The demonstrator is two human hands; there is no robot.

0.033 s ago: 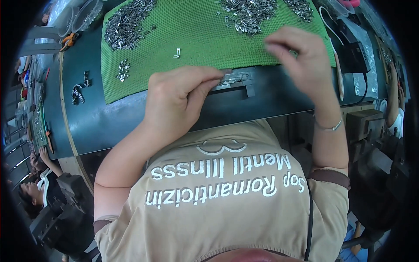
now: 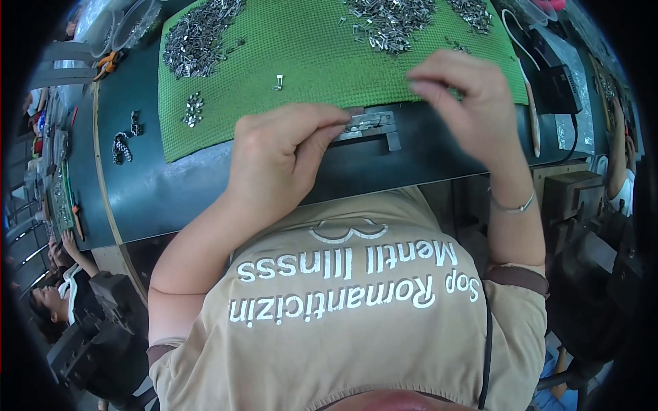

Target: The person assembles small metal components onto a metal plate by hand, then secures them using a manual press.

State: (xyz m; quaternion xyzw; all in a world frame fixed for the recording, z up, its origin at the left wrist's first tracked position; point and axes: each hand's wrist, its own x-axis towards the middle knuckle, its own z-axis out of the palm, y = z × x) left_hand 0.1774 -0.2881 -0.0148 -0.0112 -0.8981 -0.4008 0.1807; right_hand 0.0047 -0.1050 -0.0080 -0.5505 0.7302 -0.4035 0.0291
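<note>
While our left hand (image 2: 274,161) pinches a small metal fixture (image 2: 370,127) at the green mat's (image 2: 308,61) near edge, our right hand (image 2: 459,96) hovers, fingers loosely curled, contents indiscernible.

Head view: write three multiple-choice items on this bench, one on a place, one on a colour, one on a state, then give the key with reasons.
1. Where is the left hand?
A. at the metal fixture on the mat's near edge
B. on the orange pliers
C. in the lap

2. What colour is the mat?
A. blue
B. green
C. red

3. How is the right hand placed?
A. flat on the bench
B. gripping the black box
C. raised over the mat, fingertips pinched together

Key: 1 A, the left hand's fingertips meet the fixture. 2 B, the textured mat under the piles of small metal parts is green. 3 C, the right hand hovers above the mat with fingers drawn together; what it pinches is too small to tell.
</note>
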